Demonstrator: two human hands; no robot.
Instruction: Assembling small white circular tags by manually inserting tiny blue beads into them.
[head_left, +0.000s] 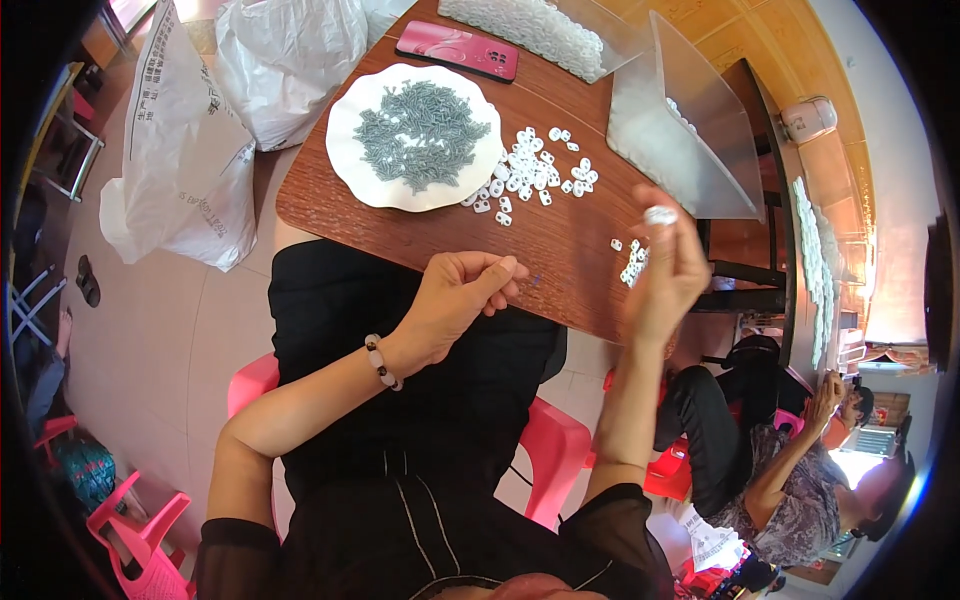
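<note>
My left hand (462, 300) is at the near edge of the brown table, thumb and fingers pinched together. Whatever it may hold is too small to make out. Slightly smeared by motion, my right hand (668, 275) is raised over the table's right side with a small white plastic piece (660, 215) at its fingertips. Beneath and beside it lies a small group of white pieces (633, 266). A larger scatter of white two-holed pieces (525, 165) lies mid-table. Left of them, a white scalloped plate (345, 165) holds a heap of small grey pins (420, 130).
A pink phone (458, 50) lies behind the plate. Clear plastic bins (680, 150) with white pieces stand at the back right. White sacks (190, 180) stand on the floor at left. Another person (800, 480) sits at right. Pink chairs (140, 540) are around.
</note>
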